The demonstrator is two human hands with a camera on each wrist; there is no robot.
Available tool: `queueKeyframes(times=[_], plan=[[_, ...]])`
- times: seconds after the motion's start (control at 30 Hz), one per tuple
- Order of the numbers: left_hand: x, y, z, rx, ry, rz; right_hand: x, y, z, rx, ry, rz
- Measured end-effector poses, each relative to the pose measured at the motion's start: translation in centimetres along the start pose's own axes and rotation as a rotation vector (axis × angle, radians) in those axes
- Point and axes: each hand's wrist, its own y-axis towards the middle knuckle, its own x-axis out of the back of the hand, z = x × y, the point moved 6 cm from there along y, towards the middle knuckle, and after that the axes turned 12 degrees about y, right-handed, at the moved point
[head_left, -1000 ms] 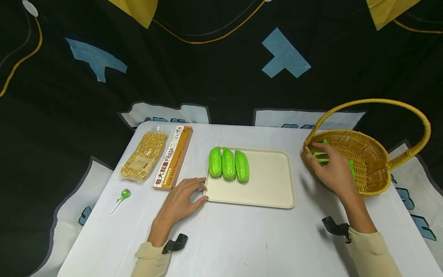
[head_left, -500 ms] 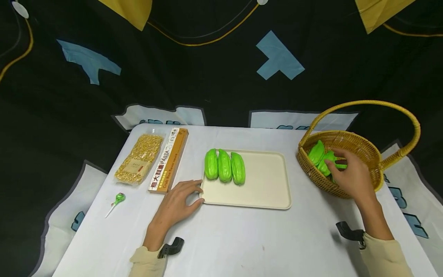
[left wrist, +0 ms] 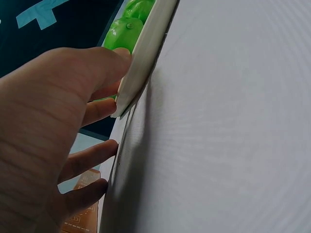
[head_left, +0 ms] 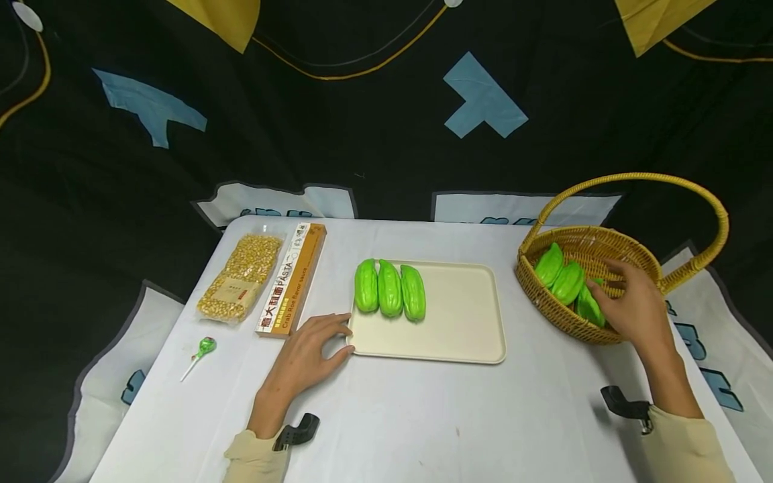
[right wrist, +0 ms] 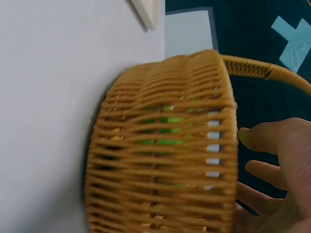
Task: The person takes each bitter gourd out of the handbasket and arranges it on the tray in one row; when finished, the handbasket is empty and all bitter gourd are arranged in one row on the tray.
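Three glossy green ridged vegetables [head_left: 389,289], like bitter melons, lie side by side on the left part of a cream tray [head_left: 461,315]. My left hand [head_left: 304,359] rests at the tray's left edge; in the left wrist view its thumb [left wrist: 114,63] and a finger touch the rim. Three more such green vegetables [head_left: 568,282] lie in the left side of a wicker basket [head_left: 543,310]. My right hand [head_left: 637,305] is over the basket's front rim, beside the nearest of them. Its thumb and fingers [right wrist: 265,170] are spread, with nothing seen between them.
A bag of yellow corn kernels [head_left: 241,278] and a pasta box [head_left: 292,278] lie at the table's left, with a green lollipop [head_left: 205,346] in front. The basket's tall arched handle [head_left: 640,177] rises above the right hand. A dark curtain [head_left: 362,147] hangs behind.
My right hand has moved right across the basket, uncovering the green vegetables in it. My left hand stays at the tray's edge. The head view has shifted slightly.
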Motion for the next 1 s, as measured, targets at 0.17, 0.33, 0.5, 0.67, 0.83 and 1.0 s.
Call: queueKeyframes(times=[0.17, 0.33, 0.5, 0.67, 0.83, 1.0], plan=[[0.0, 0.0, 0.0, 0.001, -0.001, -0.002, 0.0, 0.2, -1.0, -0.007, -0.007, 0.031], [0.0, -0.1, 0.1, -0.005, -0.002, -0.009, -0.3, 0.5, -1.9, -0.036, -0.02, 0.059], [-0.1, -0.1, 0.1, -0.01, -0.008, -0.004, -0.7, 0.8, -2.6, -0.084, -0.03, 0.111], [-0.2, -0.1, 0.1, -0.005, -0.008, 0.008, -1.1, 1.0, -3.0, -0.104, -0.052, 0.171], [-0.1, -0.1, 0.0, 0.001, -0.007, 0.01, -1.4, 1.3, -3.0, -0.085, -0.071, 0.21], [0.0, -0.1, 0.0, -0.002, -0.01, 0.008, -1.5, 1.7, -3.0, -0.098, -0.098, 0.249]])
